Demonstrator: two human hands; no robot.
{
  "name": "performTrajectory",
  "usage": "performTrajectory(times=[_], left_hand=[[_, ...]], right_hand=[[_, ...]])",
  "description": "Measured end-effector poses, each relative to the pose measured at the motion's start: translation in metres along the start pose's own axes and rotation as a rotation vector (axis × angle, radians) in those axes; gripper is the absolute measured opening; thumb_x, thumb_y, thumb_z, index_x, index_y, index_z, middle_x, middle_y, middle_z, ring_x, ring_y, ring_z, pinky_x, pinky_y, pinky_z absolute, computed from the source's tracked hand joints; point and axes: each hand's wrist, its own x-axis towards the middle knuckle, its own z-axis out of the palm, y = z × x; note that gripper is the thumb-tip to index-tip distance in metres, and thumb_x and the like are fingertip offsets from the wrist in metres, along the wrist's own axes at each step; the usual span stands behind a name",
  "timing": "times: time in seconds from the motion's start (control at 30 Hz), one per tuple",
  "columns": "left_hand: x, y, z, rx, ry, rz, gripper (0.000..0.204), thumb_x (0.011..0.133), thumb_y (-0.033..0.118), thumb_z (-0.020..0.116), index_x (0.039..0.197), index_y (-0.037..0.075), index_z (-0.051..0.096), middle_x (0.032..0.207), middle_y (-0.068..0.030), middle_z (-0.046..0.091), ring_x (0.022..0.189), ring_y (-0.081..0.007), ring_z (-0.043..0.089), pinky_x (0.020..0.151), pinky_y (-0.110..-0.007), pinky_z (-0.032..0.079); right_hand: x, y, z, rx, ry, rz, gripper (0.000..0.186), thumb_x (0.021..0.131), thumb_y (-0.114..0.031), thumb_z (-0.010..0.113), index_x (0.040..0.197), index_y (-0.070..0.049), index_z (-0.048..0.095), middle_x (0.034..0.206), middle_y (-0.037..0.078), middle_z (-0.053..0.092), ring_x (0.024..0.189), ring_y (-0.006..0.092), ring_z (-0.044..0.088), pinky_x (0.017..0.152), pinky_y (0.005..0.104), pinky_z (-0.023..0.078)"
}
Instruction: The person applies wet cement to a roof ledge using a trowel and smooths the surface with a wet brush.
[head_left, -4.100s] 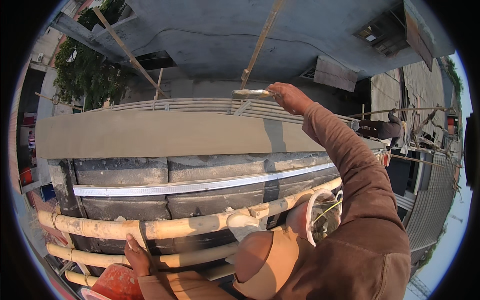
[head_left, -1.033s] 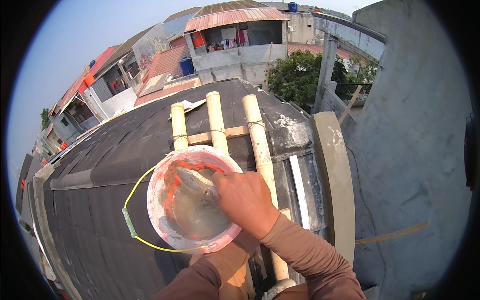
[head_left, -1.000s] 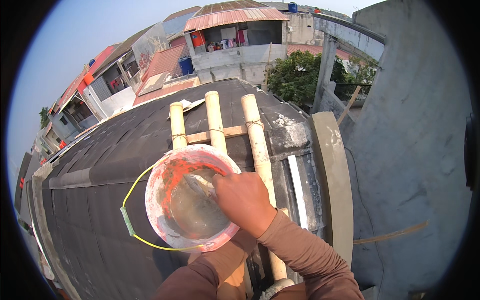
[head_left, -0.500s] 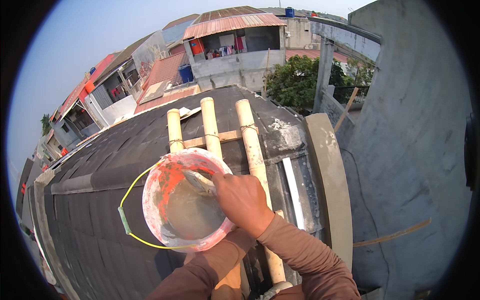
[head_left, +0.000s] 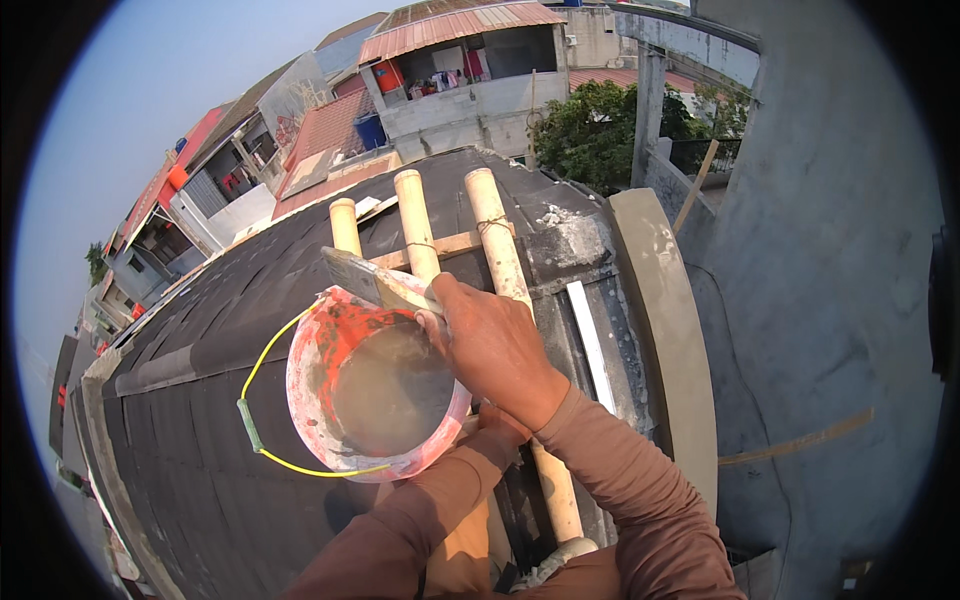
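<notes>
Lifted clear of mortar since earlier frame, trowel (head_left: 375, 282) sits clamped in right hand (head_left: 490, 345) over far rim of red bucket (head_left: 375, 395). Left hand hidden beneath bucket, grip unclear. Bamboo poles (head_left: 500, 250) beyond, dark roof (head_left: 200, 400) below.

Right hand (head_left: 497, 350) knuckles up, fingers (head_left: 432, 325) curled shut around a handle; left forearm (head_left: 430, 510) reaches forward, its hand hidden beneath.
</notes>
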Motion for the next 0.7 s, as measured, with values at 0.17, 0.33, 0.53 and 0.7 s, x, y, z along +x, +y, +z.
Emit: performTrajectory(times=[0.17, 0.33, 0.53, 0.7], left_hand=[[0.007, -0.013, -0.010, 0.012, 0.047, 0.097, 0.084, 0.093, 0.076, 0.049, 0.124, 0.001, 0.068, 0.122, -0.0262, 0.069, 0.114, -0.0430, 0.067, 0.098, -0.051, 0.051], [-0.002, 0.000, -0.023, 0.049, -0.007, -0.096, 0.094, 0.094, 0.078, 0.046, 0.129, -0.007, 0.063, 0.121, -0.0315, 0.068, 0.118, -0.0457, 0.063, 0.102, -0.049, 0.049], [0.004, 0.008, -0.017, 0.080, 0.024, 0.014, 0.090, 0.094, 0.074, 0.052, 0.125, -0.010, 0.066, 0.114, -0.0334, 0.069, 0.115, -0.0467, 0.064, 0.099, -0.050, 0.049], [0.007, -0.001, -0.016, 0.050, 0.068, 0.056, 0.084, 0.096, 0.068, 0.056, 0.119, -0.012, 0.067, 0.104, -0.0332, 0.070, 0.103, -0.0488, 0.067, 0.091, -0.050, 0.053]], right_hand=[[0.004, 0.058, -0.025, 0.412, 0.201, -0.012, 0.033, 0.103, -0.024, 0.060, 0.124, 0.002, 0.057, 0.090, 0.023, 0.068, 0.088, 0.0444, 0.066, 0.079, 0.0503, 0.050], [-0.057, 0.169, -0.111, 0.673, 0.335, 0.290, 0.036, 0.109, -0.023, 0.052, 0.134, 0.001, 0.060, 0.100, 0.003, 0.067, 0.080, 0.0066, 0.059, 0.071, 0.0228, 0.050], [-0.139, 0.370, -0.211, 0.020, 0.437, 0.703, 0.027, 0.102, -0.013, 0.057, 0.122, 0.001, 0.067, 0.103, 0.008, 0.073, 0.089, 0.0139, 0.064, 0.082, 0.0308, 0.051], [-0.082, 0.462, -0.178, -0.144, 0.372, 0.631, 0.027, 0.099, -0.018, 0.062, 0.122, -0.006, 0.070, 0.106, 0.015, 0.073, 0.098, 0.0297, 0.068, 0.090, 0.0386, 0.050]])
